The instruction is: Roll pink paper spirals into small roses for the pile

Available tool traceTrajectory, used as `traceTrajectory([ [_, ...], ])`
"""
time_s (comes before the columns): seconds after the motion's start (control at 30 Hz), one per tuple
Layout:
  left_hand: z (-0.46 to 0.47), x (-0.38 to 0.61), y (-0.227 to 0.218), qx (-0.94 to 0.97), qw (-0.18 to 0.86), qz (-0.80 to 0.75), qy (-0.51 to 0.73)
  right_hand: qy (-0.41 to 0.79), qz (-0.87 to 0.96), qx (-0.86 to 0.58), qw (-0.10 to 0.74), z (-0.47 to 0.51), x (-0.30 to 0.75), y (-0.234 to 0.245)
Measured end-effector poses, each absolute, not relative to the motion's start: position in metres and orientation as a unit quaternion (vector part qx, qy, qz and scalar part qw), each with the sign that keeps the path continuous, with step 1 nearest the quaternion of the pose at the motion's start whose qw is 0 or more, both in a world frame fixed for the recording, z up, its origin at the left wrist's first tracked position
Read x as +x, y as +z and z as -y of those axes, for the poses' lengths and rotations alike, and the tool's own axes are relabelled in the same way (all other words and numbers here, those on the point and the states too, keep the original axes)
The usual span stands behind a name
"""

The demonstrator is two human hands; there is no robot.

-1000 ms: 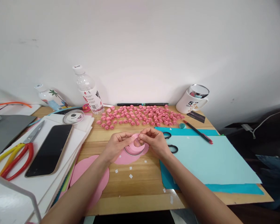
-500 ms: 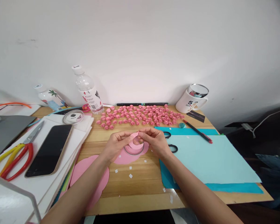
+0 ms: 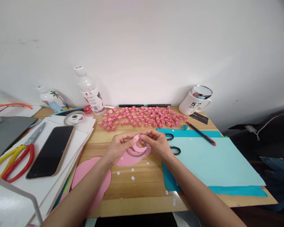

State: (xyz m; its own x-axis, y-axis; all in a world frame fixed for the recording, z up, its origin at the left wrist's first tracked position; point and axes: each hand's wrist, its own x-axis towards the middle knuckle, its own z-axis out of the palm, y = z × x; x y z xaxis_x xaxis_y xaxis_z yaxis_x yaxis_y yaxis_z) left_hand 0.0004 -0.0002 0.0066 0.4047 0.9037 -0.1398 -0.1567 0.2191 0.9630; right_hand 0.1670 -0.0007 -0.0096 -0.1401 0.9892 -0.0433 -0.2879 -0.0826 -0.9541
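**PAPER STRIP COILING: STATUS AT THIS MOMENT**

**Head view**

1. The left hand (image 3: 119, 146) and right hand (image 3: 157, 143) meet above the middle of the table (image 3: 144, 189). Both are raised slightly off its surface.
2. Grip state: on each hand, thumb and forefinger are pinched closed on the pink paper strip (image 3: 139, 140). The remaining fingers are curled loosely and hold nothing.
3. Location of the strip: between the two hands, directly above a clear ring (image 3: 135, 154) that lies on a pink cut-out (image 3: 125, 160).
4. Change over the last second: the strip formed a wide open loop. It now stands as a smaller, tighter curl with one free end tilted upward. The hands have closed in toward each other. Judged from this, the coiling is further along but not complete.
5. Surroundings: a spread of small pink paper rolls (image 3: 142, 118) lies behind the hands. Black scissor handles (image 3: 175, 150) lie just beside the right hand on the light blue sheet (image 3: 210, 160). A phone (image 3: 50, 151) lies well to the left.
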Motion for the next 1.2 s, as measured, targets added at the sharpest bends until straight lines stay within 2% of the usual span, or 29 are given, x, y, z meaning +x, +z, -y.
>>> traceTrajectory([
  [0.57,0.0002,0.0005,0.0064,0.503,0.679,-0.372,0.385,0.624,0.423,-0.390,0.529,0.0001,0.1673,-0.0118],
  [1.2,0.0005,0.0015,0.0061,0.516,0.641,-0.424,0.378,0.560,0.482,-0.410,0.535,0.0028,0.1649,-0.0098],
])
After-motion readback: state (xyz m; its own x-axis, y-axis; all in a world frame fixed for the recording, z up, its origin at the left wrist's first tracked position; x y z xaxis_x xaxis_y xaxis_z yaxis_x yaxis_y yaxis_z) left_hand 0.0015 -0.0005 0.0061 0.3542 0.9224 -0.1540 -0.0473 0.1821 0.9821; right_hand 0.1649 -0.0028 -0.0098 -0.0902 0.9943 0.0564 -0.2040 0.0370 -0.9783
